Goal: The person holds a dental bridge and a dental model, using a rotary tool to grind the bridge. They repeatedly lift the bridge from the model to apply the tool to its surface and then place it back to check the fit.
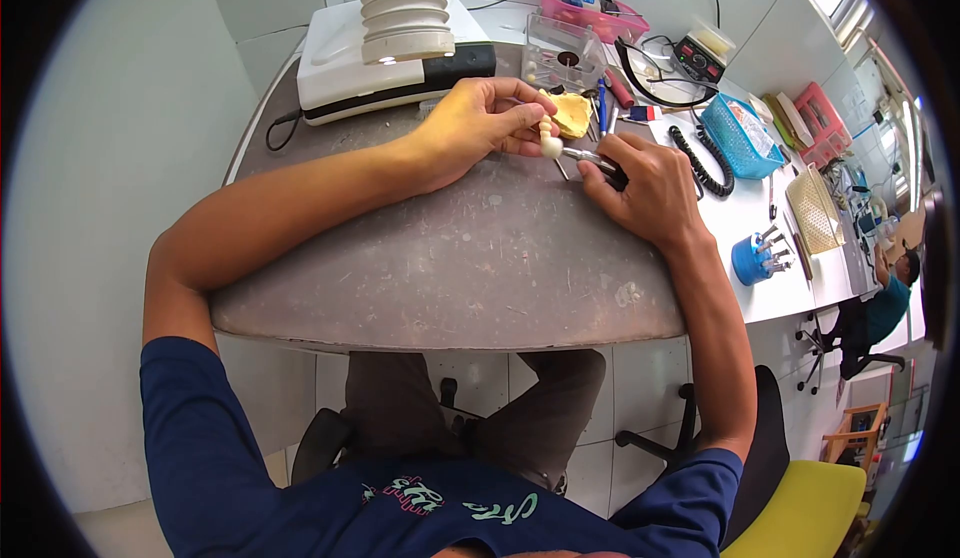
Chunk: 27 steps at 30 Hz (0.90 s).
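Observation:
Over the back part of the grey work surface [460, 268], my left hand [485, 123] pinches a row of small tooth-shaped pieces [546, 134], cream to white in colour. My right hand [645, 183] grips a metal rotary handpiece [590, 158], its fingers wrapped round the body. The handpiece points left, and its tip is at a round white part beside the lowest tooth piece; whether that part belongs to the tool or the row I cannot tell. Just behind the fingers lies a yellow dental cast [571, 116].
A white machine [335, 58] stands back left below a ribbed hose [404, 8]. Behind are a clear box [560, 53] and pink tray [600, 20]. To the right are a blue basket [740, 138], coiled cable [712, 168] and blue bur holder [752, 260]. A person [885, 298] sits far right.

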Tool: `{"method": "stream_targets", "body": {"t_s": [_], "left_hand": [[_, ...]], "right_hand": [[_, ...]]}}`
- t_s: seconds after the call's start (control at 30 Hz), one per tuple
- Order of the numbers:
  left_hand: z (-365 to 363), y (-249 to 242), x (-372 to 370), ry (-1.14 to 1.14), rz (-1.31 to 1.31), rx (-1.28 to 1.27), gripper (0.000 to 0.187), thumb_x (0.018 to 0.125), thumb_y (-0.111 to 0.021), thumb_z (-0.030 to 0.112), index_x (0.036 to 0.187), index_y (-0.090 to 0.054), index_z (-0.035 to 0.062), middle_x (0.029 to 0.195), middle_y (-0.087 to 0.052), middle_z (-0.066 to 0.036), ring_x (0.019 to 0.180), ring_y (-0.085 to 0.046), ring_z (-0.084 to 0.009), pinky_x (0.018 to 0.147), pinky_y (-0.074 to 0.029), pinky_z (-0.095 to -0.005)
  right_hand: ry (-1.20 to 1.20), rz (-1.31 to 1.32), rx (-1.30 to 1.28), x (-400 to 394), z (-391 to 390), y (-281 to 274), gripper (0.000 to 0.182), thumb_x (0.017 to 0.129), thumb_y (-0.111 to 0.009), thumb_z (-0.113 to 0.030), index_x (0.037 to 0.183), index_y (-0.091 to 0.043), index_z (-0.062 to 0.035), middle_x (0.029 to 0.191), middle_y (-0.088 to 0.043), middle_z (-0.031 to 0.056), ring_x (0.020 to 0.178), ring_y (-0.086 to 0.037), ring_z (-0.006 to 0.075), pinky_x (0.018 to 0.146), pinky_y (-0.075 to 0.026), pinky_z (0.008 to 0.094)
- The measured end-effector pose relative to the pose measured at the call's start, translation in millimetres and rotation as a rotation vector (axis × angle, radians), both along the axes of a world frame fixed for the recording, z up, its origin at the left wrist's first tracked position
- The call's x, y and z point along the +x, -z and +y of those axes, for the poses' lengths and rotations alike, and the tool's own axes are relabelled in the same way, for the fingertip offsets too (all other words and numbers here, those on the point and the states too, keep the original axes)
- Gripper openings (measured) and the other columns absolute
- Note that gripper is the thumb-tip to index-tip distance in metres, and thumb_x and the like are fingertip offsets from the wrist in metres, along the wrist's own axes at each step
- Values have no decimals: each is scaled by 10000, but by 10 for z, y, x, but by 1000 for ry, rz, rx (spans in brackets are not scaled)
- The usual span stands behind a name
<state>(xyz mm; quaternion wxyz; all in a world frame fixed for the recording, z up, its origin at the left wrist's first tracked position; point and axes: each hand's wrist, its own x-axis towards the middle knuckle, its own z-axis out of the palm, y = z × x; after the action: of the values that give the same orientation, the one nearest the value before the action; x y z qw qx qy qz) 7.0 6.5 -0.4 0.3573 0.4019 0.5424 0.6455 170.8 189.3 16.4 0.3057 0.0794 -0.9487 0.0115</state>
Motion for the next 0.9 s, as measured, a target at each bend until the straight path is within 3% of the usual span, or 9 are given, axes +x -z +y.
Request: {"method": "stream_targets", "body": {"t_s": [0.9], "left_hand": [[21,-6,-2,78,16,44,285,1003,-624,199,1189,-640,-18,1100,-680,-96,1017,-684,-146,908,-587,-262]], "right_hand": [[-2,32,9,-19,-15,1,296,876,-699,-346,852,-696,-50,669,-645,93,543,-641,268,502,-501,390]]}}
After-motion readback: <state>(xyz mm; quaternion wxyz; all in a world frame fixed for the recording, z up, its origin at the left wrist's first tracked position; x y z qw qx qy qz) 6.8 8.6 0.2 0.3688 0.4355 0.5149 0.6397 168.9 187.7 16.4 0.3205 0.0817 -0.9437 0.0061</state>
